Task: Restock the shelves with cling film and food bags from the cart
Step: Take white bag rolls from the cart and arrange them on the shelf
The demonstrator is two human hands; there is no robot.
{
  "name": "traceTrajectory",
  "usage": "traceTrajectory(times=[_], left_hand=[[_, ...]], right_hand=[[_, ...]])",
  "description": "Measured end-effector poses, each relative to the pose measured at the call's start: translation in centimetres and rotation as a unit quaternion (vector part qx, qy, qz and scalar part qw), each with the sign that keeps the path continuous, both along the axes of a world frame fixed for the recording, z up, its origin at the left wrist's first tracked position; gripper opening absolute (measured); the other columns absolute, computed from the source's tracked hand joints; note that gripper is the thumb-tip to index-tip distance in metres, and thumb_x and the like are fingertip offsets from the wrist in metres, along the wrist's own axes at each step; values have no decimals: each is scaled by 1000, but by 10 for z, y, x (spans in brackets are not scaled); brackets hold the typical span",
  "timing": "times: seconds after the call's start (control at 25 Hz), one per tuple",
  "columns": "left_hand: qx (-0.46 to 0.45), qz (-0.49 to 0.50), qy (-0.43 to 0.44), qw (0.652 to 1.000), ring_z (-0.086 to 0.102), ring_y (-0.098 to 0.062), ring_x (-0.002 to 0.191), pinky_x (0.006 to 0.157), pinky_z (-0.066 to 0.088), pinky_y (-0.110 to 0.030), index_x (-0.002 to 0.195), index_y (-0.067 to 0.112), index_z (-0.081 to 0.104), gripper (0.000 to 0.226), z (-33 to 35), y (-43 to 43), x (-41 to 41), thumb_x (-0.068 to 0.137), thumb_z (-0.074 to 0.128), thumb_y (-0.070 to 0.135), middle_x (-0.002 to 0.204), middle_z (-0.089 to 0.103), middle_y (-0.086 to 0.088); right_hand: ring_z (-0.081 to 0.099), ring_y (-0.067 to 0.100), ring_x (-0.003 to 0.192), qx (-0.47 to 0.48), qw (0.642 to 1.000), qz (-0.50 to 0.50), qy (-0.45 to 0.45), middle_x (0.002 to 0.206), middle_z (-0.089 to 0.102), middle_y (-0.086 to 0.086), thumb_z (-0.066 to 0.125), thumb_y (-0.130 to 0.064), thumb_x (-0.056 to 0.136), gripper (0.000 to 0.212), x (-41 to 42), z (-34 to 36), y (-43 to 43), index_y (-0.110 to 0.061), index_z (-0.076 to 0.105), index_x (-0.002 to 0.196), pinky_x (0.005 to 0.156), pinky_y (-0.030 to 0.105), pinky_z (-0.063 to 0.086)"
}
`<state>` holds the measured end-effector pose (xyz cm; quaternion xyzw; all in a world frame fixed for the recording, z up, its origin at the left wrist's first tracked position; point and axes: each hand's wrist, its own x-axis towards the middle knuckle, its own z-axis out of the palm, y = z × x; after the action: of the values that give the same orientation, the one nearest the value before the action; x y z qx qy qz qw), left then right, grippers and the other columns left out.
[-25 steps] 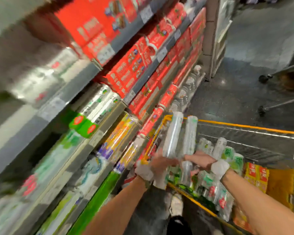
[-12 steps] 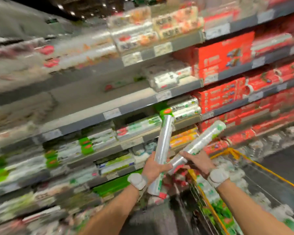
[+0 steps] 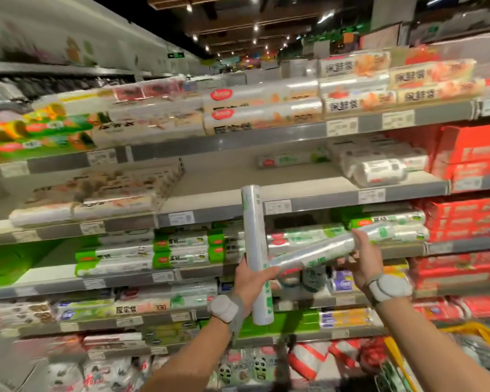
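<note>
So I'm facing the shelves point(image 3: 218, 215), packed with wrap and bag rolls except one middle shelf point(image 3: 224, 179) that's half bare, and the yellow cart point(image 3: 470, 333) sits low on my right. My left hand point(image 3: 251, 281) grips one cling film roll point(image 3: 253, 222) upright, my right hand point(image 3: 364, 264) grips a second roll point(image 3: 323, 251) lying nearly level, pointing at the first. Looks like the placing step: I'd guess each roll needs turning lengthwise, then sliding onto that bare patch.
</note>
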<state>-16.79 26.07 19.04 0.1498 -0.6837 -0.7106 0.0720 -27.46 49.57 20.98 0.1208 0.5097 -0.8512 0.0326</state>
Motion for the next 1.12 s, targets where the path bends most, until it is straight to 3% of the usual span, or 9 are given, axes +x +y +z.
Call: traceTrajectory(times=[0.2, 0.28, 0.44, 0.64, 0.76, 0.88, 1.04, 1.12], left_hand=[[47, 42, 34, 997, 73, -26, 87, 75, 61, -45, 121, 16, 54, 55, 15, -57, -15, 75, 85, 20, 108, 70, -12], [57, 59, 35, 996, 73, -27, 79, 73, 61, -43, 118, 16, 55, 49, 21, -68, -22, 78, 83, 22, 102, 70, -13], [65, 113, 44, 990, 70, -22, 70, 68, 61, -38, 111, 14, 56, 46, 35, -82, -47, 77, 83, 28, 97, 68, -18], [87, 163, 78, 980, 73, -29, 82, 73, 61, -42, 114, 12, 57, 54, 52, -66, -88, 72, 88, 24, 97, 71, -19], [95, 186, 83, 974, 72, -28, 83, 68, 59, -35, 113, 10, 58, 51, 56, -45, -115, 73, 87, 21, 96, 71, -19], [83, 219, 90, 968, 69, -25, 87, 69, 54, -32, 113, 15, 61, 48, 63, -24, -138, 74, 86, 24, 97, 69, -14], [113, 243, 95, 959, 65, -27, 90, 84, 56, -43, 116, 11, 58, 43, 75, -9, -155, 79, 80, 15, 98, 65, -14], [144, 241, 104, 954, 63, -29, 88, 86, 56, -48, 111, 11, 58, 40, 82, -9, -163, 78, 80, 13, 94, 61, -14]], right_hand=[[66, 26, 72, 7, 1000, -26, 14, 105, 57, 13, 69, -31, 83, 62, -19, 26, -42, -9, 43, 136, 74, 46, 60], [69, 28, 69, 23, 999, -32, 29, 112, 55, 13, 69, -28, 84, 67, -24, 30, -51, -20, 36, 142, 68, 47, 60], [72, 33, 77, 67, 995, -19, 74, 120, 60, 20, 70, -24, 88, 61, -41, 35, -54, -23, 37, 139, 62, 41, 60], [73, 31, 75, 90, 991, -25, 100, 126, 56, 8, 73, -26, 87, 59, -79, 52, -50, -27, 33, 131, 79, 40, 58], [72, 23, 63, 142, 984, -24, 101, 127, 49, 5, 73, -31, 86, 63, -107, 63, -43, -26, 30, 131, 67, 29, 53], [63, 13, 61, 141, 984, -19, 104, 118, 44, 3, 68, -25, 91, 65, -135, 73, -34, -16, 25, 139, 65, 26, 49], [66, 14, 61, 138, 986, -7, 98, 104, 64, 7, 66, -27, 91, 67, -161, 81, -33, -18, 22, 140, 68, 31, 57], [65, 13, 60, 159, 983, -4, 95, 110, 62, 10, 65, -27, 92, 64, -176, 83, -39, -15, 22, 138, 57, 22, 54]])
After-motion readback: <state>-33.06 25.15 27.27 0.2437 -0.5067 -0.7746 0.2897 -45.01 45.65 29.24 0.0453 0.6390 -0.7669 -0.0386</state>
